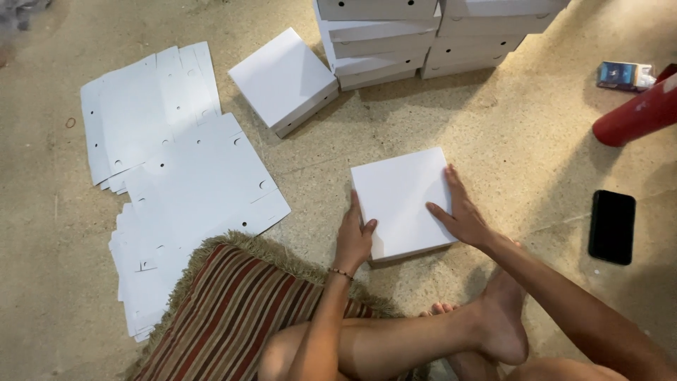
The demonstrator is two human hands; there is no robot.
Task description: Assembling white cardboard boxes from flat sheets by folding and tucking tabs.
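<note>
A closed flat white cardboard box (398, 194) lies on the speckled floor in front of my crossed legs. My left hand (352, 236) presses against the box's left side, thumb on the lid. My right hand (462, 212) rests flat on the lid's right part, fingers spread. Neither hand lifts the box off the floor.
Flat unfolded white box blanks (176, 169) lie spread at the left. Another folded box (282, 79) sits behind, and stacked boxes (381, 39) stand at the top. A striped fringed cushion (233, 310) is under my leg. A black phone (611, 226), a red cylinder (638, 113) and a small pack (624, 74) lie right.
</note>
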